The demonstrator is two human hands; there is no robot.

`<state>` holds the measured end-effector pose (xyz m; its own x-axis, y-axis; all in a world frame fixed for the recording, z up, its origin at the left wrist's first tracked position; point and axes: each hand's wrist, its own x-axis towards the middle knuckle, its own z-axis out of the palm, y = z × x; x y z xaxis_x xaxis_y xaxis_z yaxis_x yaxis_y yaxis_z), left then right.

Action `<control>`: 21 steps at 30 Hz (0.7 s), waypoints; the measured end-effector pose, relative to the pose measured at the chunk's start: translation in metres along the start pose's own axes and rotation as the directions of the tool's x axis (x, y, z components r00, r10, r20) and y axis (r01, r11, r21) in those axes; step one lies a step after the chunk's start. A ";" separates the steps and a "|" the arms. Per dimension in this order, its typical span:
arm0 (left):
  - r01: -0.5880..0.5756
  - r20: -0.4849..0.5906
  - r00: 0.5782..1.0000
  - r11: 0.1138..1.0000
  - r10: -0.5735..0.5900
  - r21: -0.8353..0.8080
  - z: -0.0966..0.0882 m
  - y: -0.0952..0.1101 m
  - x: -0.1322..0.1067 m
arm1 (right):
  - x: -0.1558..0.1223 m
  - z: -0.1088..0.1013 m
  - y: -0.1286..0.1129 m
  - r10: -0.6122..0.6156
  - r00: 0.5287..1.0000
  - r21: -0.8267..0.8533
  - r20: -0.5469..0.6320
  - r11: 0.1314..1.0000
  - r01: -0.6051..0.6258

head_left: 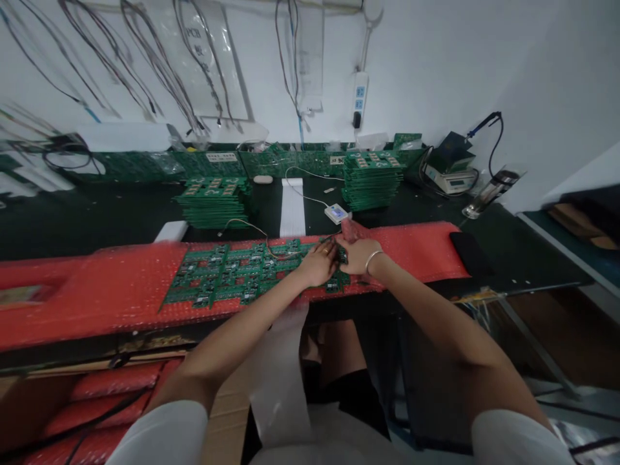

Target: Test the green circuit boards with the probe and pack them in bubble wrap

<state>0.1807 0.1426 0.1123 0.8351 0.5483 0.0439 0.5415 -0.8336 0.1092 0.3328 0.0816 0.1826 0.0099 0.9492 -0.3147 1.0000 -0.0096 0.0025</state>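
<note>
A long panel of green circuit boards (237, 278) lies on a strip of red bubble wrap (121, 278). My left hand (320, 261) rests on the panel's right end, its fingers stretched out close together. Right beside it, my right hand (361, 256), with a bracelet at the wrist, has its fingers bent around a raised fold of the bubble wrap; its fingertips are partly hidden. Just behind the hands sits a small white meter (336, 213) with a lit display. A thin cable runs across the panel toward my hands.
Stacks of green boards stand at the left (213, 203) and right (372, 184) of the dark bench. A white ribbon strip (292, 210) lies between them. At the far right are a soldering station (450, 165) and a clear cylinder (489, 194). Cables (145, 58) hang on the wall.
</note>
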 end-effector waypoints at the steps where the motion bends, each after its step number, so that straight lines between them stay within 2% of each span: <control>1: -0.008 0.003 1.000 1.000 0.008 -0.006 0.002 0.005 -0.007 | 0.001 0.004 -0.008 -0.009 1.000 -0.015 0.005 1.000 0.010; 5: 0.050 0.029 0.998 0.999 -0.050 0.001 0.009 0.009 -0.024 | 0.006 0.016 -0.023 -0.044 0.999 -0.024 0.030 0.999 0.045; 7: 0.074 0.038 0.997 0.997 -0.074 0.003 0.009 0.005 -0.028 | 0.004 0.018 -0.017 -0.110 0.993 0.040 0.050 0.993 0.108; 9: 0.077 0.019 0.997 0.997 -0.077 -0.005 0.010 0.002 -0.030 | -0.001 0.019 -0.002 -0.145 0.989 0.183 -0.021 0.972 0.146; 10: 0.058 0.007 0.998 0.998 -0.058 -0.010 0.010 0.002 -0.030 | -0.004 0.021 0.009 -0.101 0.991 0.261 -0.088 0.958 0.121; 12: -0.002 -0.012 1.000 1.000 0.001 -0.017 0.013 0.004 -0.031 | -0.009 0.028 0.031 0.117 0.977 0.385 -0.180 0.922 -0.039; 14: -0.041 -0.027 0.999 0.999 0.040 -0.016 0.016 0.010 -0.032 | -0.011 0.041 0.051 0.277 0.949 0.479 -0.149 0.860 -0.176; 15: -0.039 -0.034 0.999 0.999 0.038 -0.015 0.018 0.012 -0.032 | -0.010 0.048 0.059 0.289 0.951 0.535 -0.112 0.824 -0.187; 18: -0.025 -0.038 0.999 0.999 0.024 -0.025 0.016 0.014 -0.032 | -0.003 0.069 0.070 0.232 0.971 0.729 -0.062 0.674 -0.115; 21: 0.005 -0.073 0.997 1.000 -0.007 -0.030 0.006 0.000 -0.029 | 0.006 0.077 0.068 0.212 0.969 0.849 -0.124 0.528 -0.006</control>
<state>0.1570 0.1257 0.1052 0.8221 0.5575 0.1155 0.5424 -0.8286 0.1389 0.4010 0.0625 0.1076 0.2213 0.9572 -0.1866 0.5276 -0.2784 -0.8025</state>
